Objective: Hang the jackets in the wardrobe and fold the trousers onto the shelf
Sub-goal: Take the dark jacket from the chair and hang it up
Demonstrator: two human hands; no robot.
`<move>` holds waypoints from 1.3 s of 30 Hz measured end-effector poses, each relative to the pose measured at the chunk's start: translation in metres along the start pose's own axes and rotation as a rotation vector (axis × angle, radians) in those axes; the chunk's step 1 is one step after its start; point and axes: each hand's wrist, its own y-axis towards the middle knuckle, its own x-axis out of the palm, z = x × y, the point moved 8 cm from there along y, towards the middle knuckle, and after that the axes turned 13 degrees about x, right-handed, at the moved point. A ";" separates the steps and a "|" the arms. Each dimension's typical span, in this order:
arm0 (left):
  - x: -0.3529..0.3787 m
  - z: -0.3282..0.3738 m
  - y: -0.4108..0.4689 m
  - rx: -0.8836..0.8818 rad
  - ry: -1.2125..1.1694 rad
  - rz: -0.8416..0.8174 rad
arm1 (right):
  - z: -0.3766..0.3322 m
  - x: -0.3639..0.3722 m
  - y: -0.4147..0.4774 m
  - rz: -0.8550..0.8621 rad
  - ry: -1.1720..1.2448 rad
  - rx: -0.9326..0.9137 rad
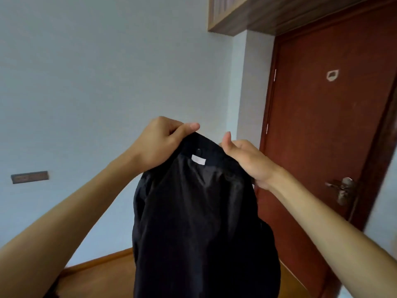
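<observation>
The scene is lit evenly by soft, cool daylight, no hard shadows are cast, and straight lines are bowed toward the edges.

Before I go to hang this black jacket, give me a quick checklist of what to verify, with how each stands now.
1. Left hand grips the jacket at its top edge: ok.
2. Right hand holds the other side of the top edge: ok.
3. Jacket hangs free, lining and white label facing you: ok.
4. Hanger inside the jacket: cannot tell, none shows.
5. Wardrobe rail in view: not ok, only wall and door ahead.
</observation>
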 end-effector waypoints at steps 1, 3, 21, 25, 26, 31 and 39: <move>0.007 0.013 0.010 0.021 0.011 0.040 | 0.006 -0.008 -0.019 -0.020 0.065 -0.017; 0.024 0.040 0.026 0.072 0.022 0.104 | 0.021 -0.021 -0.057 -0.014 0.094 -0.033; 0.162 0.287 0.062 0.538 0.111 -0.096 | 0.017 -0.185 -0.330 0.865 -0.569 0.061; 0.191 0.330 0.061 0.648 0.079 -0.126 | -0.016 -0.228 -0.385 0.918 -0.855 0.107; 0.200 0.336 0.063 0.618 0.000 -0.148 | -0.029 -0.239 -0.398 0.948 -0.931 0.099; 0.252 0.361 0.078 0.419 -0.497 -0.308 | -0.091 -0.282 -0.451 1.099 -1.189 0.086; 0.320 0.405 0.107 0.534 -0.765 -0.669 | -0.094 -0.355 -0.493 1.178 -1.272 0.227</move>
